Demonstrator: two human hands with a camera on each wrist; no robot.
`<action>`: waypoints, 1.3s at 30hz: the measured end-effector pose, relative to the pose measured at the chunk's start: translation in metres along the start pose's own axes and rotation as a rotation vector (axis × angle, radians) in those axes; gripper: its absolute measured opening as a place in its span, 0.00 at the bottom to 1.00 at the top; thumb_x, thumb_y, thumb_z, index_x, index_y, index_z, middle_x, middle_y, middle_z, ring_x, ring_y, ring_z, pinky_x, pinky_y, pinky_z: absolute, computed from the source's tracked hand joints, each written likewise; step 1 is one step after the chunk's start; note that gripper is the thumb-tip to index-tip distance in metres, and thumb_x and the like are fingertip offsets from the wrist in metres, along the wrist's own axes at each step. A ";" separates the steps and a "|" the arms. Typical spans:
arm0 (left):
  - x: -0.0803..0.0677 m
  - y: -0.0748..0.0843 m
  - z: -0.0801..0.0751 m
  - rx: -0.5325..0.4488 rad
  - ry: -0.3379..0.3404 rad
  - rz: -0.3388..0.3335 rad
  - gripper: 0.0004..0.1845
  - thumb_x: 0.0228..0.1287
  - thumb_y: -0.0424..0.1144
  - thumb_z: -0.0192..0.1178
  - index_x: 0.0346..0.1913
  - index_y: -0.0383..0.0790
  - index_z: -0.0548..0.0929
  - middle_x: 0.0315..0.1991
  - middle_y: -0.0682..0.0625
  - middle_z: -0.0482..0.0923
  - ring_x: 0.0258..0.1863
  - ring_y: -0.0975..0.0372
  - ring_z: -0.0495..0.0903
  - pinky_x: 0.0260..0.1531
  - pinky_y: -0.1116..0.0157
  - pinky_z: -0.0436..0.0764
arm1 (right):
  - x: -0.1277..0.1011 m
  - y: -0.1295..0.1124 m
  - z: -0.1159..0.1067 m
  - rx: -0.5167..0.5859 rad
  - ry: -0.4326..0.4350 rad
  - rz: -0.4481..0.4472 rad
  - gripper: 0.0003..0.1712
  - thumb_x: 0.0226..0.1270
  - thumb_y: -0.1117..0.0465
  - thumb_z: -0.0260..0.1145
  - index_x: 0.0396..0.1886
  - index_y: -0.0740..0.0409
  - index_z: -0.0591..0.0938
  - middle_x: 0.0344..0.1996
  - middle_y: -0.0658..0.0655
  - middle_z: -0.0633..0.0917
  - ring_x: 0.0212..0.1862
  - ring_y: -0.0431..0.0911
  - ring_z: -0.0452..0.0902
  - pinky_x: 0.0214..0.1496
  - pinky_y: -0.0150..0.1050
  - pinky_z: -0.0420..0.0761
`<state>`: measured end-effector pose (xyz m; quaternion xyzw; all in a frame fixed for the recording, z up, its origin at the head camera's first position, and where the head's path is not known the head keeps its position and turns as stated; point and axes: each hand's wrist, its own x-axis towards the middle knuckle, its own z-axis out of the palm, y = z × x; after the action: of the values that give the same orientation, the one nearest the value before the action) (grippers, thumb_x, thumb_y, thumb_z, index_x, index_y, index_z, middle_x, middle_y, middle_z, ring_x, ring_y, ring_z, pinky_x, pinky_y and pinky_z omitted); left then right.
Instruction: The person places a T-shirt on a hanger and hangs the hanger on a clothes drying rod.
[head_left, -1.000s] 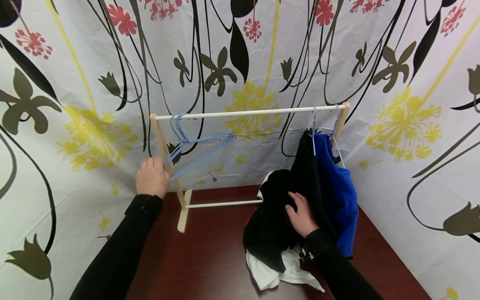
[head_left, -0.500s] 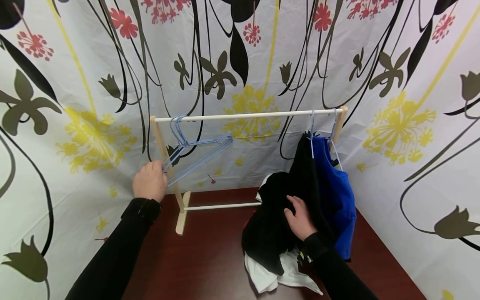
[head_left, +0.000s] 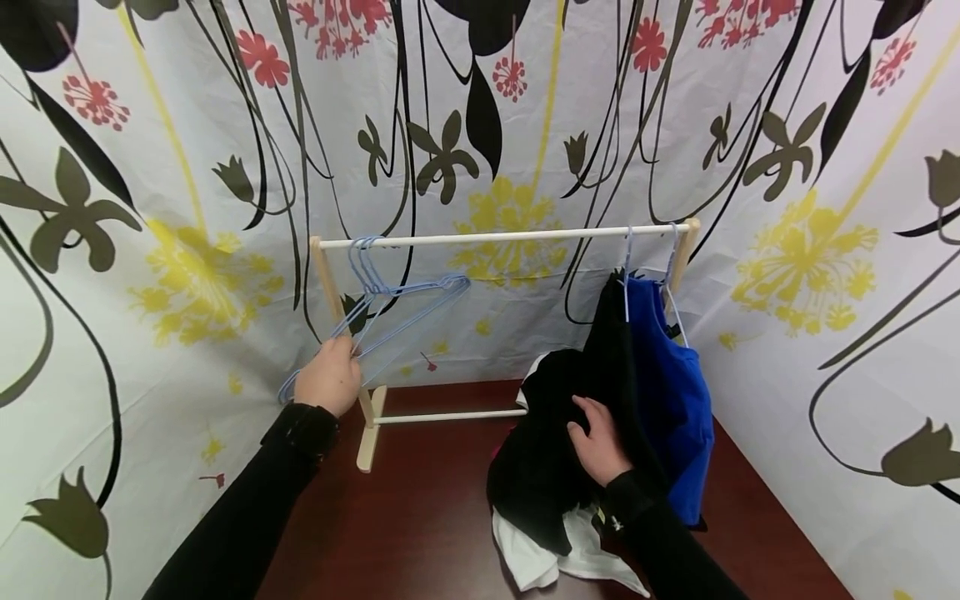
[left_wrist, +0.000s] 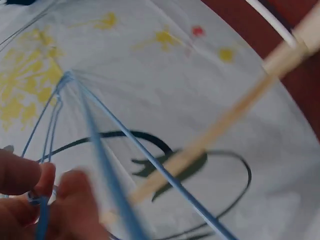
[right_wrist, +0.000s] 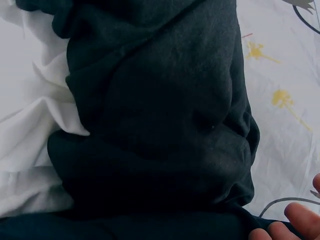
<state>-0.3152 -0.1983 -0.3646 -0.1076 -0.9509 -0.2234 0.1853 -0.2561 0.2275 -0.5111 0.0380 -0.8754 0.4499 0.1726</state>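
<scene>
My left hand [head_left: 328, 377] pinches a blue wire hanger at the left end of the rack. Several such hangers [head_left: 427, 287] hang bunched by their hooks there. In the left wrist view, a wire runs between the curled fingers [left_wrist: 75, 200], and other hanger wires [left_wrist: 107, 162] fan out beside them. My right hand [head_left: 600, 440] rests with loosely extended fingers against a black garment [head_left: 536, 483]. Part of that cloth hangs up toward the rail; the rest lies heaped over a white garment [head_left: 525, 554]. Fingertips [right_wrist: 302, 220] show at the corner of the right wrist view.
A small wooden clothes rack, with its white rail [head_left: 510, 237], stands on the dark red table [head_left: 390, 533]. A blue garment [head_left: 671, 408] hangs at its right end. Flower-patterned cloth [head_left: 517, 125] encloses the back and sides.
My left hand has moved slightly right and down, and the hangers have spread apart, one end now showing left of the hand. My right hand stays on the black garment.
</scene>
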 end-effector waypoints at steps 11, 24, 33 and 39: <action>0.003 0.004 -0.001 -0.449 -0.391 -0.130 0.23 0.63 0.23 0.39 0.62 0.28 0.62 0.63 0.26 0.69 0.59 0.37 0.74 0.49 0.49 0.80 | -0.001 0.003 0.002 0.020 -0.019 0.048 0.29 0.75 0.69 0.57 0.73 0.69 0.65 0.72 0.73 0.61 0.74 0.65 0.55 0.73 0.58 0.55; 0.008 0.008 0.014 -0.440 -0.440 -0.204 0.23 0.74 0.35 0.40 0.69 0.37 0.56 0.25 0.47 0.69 0.21 0.58 0.69 0.24 0.62 0.73 | -0.002 0.004 -0.001 0.039 -0.048 0.077 0.28 0.78 0.66 0.55 0.74 0.68 0.64 0.72 0.73 0.61 0.74 0.66 0.54 0.73 0.57 0.55; 0.006 0.010 0.015 -0.347 -0.324 -0.188 0.26 0.74 0.44 0.51 0.69 0.41 0.61 0.31 0.46 0.76 0.22 0.57 0.71 0.25 0.59 0.72 | -0.004 0.005 -0.001 0.050 -0.057 0.087 0.27 0.79 0.67 0.54 0.74 0.67 0.64 0.72 0.72 0.61 0.74 0.65 0.54 0.73 0.57 0.56; -0.002 0.013 0.018 -0.344 -0.253 -0.164 0.27 0.72 0.45 0.55 0.68 0.41 0.62 0.38 0.44 0.81 0.26 0.56 0.75 0.27 0.59 0.74 | -0.004 0.005 0.000 0.049 -0.072 0.100 0.27 0.79 0.66 0.54 0.74 0.67 0.64 0.72 0.71 0.61 0.75 0.65 0.53 0.73 0.57 0.56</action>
<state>-0.3150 -0.1787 -0.3753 -0.0869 -0.9200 -0.3813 0.0250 -0.2532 0.2303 -0.5164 0.0147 -0.8706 0.4776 0.1174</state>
